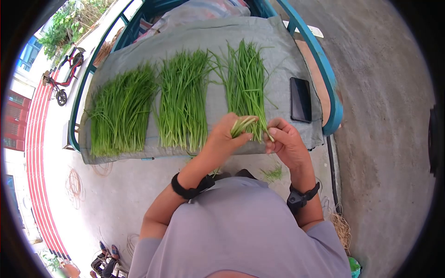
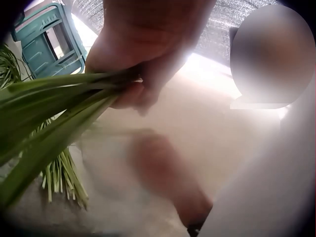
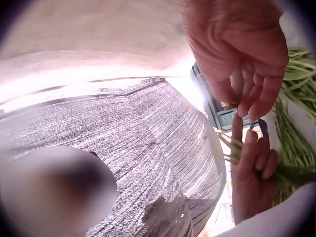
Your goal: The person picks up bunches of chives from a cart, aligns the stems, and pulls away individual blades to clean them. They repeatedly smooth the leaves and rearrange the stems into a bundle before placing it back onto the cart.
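In the head view my left hand (image 1: 225,138) grips a small bunch of green chives (image 1: 243,124), its pale cut ends poking out past the thumb. The long leaves of this bunch sweep across the left wrist view. Beside it, my right hand (image 1: 288,142) pinches the lower end of a chive stalk between thumb and forefinger. In the right wrist view the right fingertips (image 3: 254,109) are right by the left hand's fingers. Just beyond both hands lies a loose pile of chives (image 1: 245,76). Two thicker piles, a middle one (image 1: 183,99) and a left one (image 1: 123,111), lie further left.
The piles lie on a grey cloth (image 1: 278,51) spread over a cart with a blue-green metal rail (image 1: 320,60). A black phone (image 1: 300,99) rests right of the chives. Green scraps (image 1: 272,173) litter the floor below. A striped sack (image 1: 199,14) is at the back.
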`<control>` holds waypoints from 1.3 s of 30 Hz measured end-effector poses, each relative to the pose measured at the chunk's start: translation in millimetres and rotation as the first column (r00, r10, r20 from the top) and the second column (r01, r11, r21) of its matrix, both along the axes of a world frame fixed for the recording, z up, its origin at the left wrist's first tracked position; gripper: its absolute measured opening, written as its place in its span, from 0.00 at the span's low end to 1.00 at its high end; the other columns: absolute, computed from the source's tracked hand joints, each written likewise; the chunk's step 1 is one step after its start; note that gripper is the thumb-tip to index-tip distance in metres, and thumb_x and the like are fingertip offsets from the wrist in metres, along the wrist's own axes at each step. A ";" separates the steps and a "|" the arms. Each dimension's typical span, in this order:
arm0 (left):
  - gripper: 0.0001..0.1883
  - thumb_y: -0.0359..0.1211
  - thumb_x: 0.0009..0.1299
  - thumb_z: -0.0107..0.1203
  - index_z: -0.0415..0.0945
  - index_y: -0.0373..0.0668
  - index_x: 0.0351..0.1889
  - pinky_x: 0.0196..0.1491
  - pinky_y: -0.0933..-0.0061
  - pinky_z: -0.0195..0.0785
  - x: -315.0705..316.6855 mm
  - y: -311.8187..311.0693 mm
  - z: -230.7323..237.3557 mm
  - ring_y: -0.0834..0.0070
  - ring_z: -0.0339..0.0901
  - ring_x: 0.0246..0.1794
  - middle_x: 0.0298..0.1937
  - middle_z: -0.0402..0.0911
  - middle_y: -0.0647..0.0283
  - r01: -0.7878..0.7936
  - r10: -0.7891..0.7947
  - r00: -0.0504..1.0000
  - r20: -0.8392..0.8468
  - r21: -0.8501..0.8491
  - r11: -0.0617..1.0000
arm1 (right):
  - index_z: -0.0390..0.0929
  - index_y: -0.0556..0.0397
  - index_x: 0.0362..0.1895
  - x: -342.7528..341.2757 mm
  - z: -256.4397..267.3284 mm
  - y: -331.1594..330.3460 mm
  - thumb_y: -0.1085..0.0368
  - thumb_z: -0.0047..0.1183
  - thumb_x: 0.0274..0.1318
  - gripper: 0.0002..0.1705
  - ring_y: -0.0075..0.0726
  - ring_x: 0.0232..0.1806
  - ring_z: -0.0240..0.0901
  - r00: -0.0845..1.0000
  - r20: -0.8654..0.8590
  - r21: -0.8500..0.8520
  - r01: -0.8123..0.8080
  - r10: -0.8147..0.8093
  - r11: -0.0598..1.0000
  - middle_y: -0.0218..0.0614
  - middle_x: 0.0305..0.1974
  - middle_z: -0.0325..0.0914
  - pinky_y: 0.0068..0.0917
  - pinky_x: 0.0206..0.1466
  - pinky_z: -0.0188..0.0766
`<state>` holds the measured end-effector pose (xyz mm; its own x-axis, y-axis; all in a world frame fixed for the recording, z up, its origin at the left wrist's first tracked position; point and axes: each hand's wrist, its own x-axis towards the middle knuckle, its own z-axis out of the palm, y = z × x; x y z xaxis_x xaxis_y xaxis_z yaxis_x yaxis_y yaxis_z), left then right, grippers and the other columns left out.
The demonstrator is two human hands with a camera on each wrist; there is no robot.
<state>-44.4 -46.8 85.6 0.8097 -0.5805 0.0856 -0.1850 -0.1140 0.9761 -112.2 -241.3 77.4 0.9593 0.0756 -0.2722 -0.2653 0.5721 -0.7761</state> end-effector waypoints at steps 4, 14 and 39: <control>0.13 0.24 0.65 0.55 0.77 0.41 0.48 0.38 0.79 0.62 3.6 -11.6 -8.9 0.82 0.66 0.33 0.34 0.67 0.70 -0.043 0.044 0.995 0.095 -0.015 0.999 | 0.72 0.54 0.43 10.5 4.9 7.9 0.65 0.52 0.60 0.09 0.22 0.29 0.74 0.998 0.034 -0.016 -0.051 0.052 0.999 0.30 0.32 0.75 0.22 0.32 0.76; 0.09 0.24 0.66 0.53 0.78 0.37 0.44 0.42 0.75 0.65 10.6 -9.5 -21.2 0.74 0.70 0.39 0.41 0.71 0.62 -0.286 0.281 0.958 -0.053 -0.172 0.943 | 0.76 0.55 0.44 34.3 11.9 29.0 0.69 0.55 0.57 0.10 0.22 0.37 0.73 0.961 0.277 -0.468 0.139 -0.005 0.873 0.31 0.37 0.76 0.21 0.41 0.72; 0.10 0.32 0.72 0.51 0.78 0.42 0.48 0.24 0.86 0.53 10.1 -18.4 -10.3 0.92 0.61 0.23 0.25 0.71 0.79 -0.225 0.194 0.971 -0.138 -0.269 0.936 | 0.78 0.55 0.36 59.8 28.2 45.3 0.72 0.61 0.46 0.10 0.32 0.32 0.74 0.724 0.681 -0.687 0.580 0.110 0.437 0.35 0.31 0.77 0.26 0.35 0.70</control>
